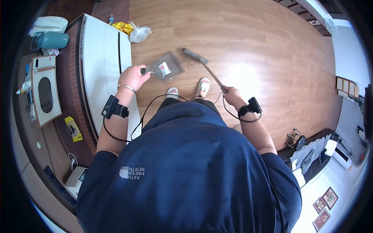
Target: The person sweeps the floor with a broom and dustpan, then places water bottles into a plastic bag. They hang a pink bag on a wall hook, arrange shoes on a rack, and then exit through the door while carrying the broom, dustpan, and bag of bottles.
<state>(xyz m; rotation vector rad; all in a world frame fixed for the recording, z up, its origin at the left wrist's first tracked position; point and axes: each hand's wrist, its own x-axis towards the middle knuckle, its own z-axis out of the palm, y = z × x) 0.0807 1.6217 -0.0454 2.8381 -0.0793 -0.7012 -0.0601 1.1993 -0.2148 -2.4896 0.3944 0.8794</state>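
Note:
My left hand (133, 76) grips the handle of a clear plastic dustpan (168, 67), held above the wooden floor just ahead of my feet; a small red-and-white scrap lies inside the pan. My right hand (232, 94) is closed around the end of a long-handled broom (206, 66), whose grey head rests on the floor to the right of the dustpan. Both wrists wear black bands with cables. My slippered feet (187, 89) stand between the two tools.
A white cabinet (103, 50) runs along the left, with a microwave (44, 95) and a teal jug (50, 39) on the brown counter beside it. Plastic bags (134, 32) lie on the floor at the cabinet's far end. Framed pictures and furniture sit at right.

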